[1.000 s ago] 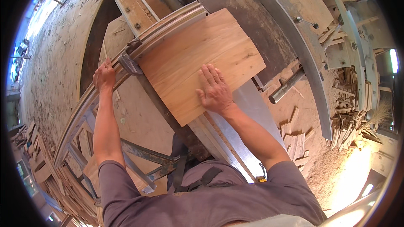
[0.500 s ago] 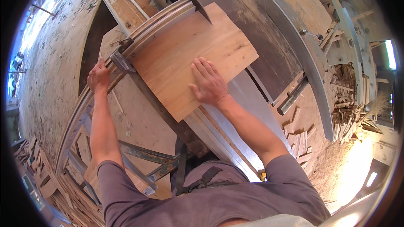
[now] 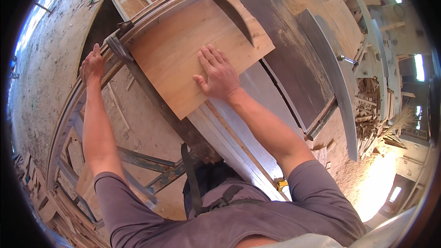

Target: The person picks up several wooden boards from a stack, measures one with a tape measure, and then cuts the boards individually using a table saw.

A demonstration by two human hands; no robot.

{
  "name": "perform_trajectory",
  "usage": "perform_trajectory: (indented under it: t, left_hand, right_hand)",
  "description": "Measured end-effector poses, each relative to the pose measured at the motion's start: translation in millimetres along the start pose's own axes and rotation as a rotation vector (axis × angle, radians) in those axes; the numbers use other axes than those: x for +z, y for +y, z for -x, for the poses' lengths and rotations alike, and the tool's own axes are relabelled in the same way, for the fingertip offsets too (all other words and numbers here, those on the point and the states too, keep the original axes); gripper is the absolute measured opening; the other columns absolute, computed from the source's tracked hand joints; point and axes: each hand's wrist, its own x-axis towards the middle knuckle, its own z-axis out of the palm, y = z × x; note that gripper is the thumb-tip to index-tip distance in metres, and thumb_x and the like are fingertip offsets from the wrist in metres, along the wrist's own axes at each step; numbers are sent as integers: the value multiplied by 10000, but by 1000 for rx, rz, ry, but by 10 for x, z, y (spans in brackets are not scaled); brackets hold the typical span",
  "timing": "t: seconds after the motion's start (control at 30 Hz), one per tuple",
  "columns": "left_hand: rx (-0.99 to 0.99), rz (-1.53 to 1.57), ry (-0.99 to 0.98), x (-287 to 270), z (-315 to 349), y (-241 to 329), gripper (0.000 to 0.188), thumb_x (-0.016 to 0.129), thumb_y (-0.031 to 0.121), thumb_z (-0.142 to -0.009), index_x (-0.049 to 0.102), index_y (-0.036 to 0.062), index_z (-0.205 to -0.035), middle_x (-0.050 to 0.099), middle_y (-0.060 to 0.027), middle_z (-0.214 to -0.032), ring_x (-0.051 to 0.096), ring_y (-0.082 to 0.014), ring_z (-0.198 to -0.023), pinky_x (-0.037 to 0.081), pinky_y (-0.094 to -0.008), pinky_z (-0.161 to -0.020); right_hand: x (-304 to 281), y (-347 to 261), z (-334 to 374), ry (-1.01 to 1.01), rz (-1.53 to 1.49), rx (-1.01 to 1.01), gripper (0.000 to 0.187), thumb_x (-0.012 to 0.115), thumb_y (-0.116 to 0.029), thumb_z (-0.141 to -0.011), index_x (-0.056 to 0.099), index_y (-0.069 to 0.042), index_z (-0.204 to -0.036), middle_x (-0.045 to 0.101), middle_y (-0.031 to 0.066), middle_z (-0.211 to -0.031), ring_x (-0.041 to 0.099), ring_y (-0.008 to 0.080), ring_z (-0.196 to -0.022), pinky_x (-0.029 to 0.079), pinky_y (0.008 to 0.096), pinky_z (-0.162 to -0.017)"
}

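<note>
A light brown wooden board (image 3: 170,59) lies on the sliding table of a table saw, its far edge along the metal fence (image 3: 161,7). My right hand (image 3: 218,72) rests flat on the board, fingers stretched and thumb spread. The dark round saw blade (image 3: 236,16) stands in the board's right part, with wood on both sides of it. To the left, my left hand (image 3: 93,65) is wrapped round the long rail (image 3: 73,92) of the fence, thumb pointing up; part of its grip is hidden. A dark metal clamp-like block (image 3: 118,48) sits at the board's left corner.
Right of the blade spreads the dark saw table (image 3: 294,64), dusted with sawdust, with a long grey rip fence (image 3: 330,59). A small yellow object (image 3: 281,185) lies by my right elbow. Wood scraps (image 3: 374,110) are heaped at right. A steel frame (image 3: 147,160) stands below left.
The board, fence and both hands have moved forward and somewhat left in the picture. The blade now reaches farther into the board. Both hands keep their hold.
</note>
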Motion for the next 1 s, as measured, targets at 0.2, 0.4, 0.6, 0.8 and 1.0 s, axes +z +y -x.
perform_trajectory:
  t: [0.2,0.4,0.6,0.8,1.0]
  left_hand:
    - [3,38,-15,156,-452,-104,769,251,702,-998,661,142,-1331,641,-177,-1341,570,-387,-1281,416,-484,-1069]
    - [12,67,-59,51,-491,23,734,266,656,-1013,675,108,-1280,635,-204,-1330,560,-415,-1276,401,-502,-1082]
    - [28,19,-38,-21,-322,49,692,282,630,-1018,708,118,-1203,669,-237,-1237,596,-448,-1202,428,-517,-1039]
    - [38,4,-25,-174,62,92,669,307,620,-1017,725,116,-1156,692,-240,-1169,627,-468,-1136,456,-528,-1006]
    - [57,-15,-22,-265,721,119,626,337,592,-1023,729,121,-1155,699,-246,-1138,641,-463,-1101,471,-526,-980]
  right_hand:
    - [181,43,-334,3,-15,10,701,675,-409,-876,541,47,-1392,481,202,-1506,381,335,-1452,260,438,-1221]
    - [193,67,-462,-4,-7,16,697,674,-409,-872,546,37,-1392,476,195,-1511,380,334,-1452,259,432,-1224]
    - [113,47,-336,-22,13,18,701,673,-403,-865,544,39,-1393,472,196,-1516,378,331,-1455,258,430,-1225]
    - [-57,-9,-67,-35,18,12,709,675,-400,-858,539,35,-1401,473,188,-1518,375,323,-1459,259,428,-1227]
    - [-257,-42,528,11,9,0,680,670,-377,-854,555,35,-1382,500,193,-1497,415,340,-1436,292,444,-1208]
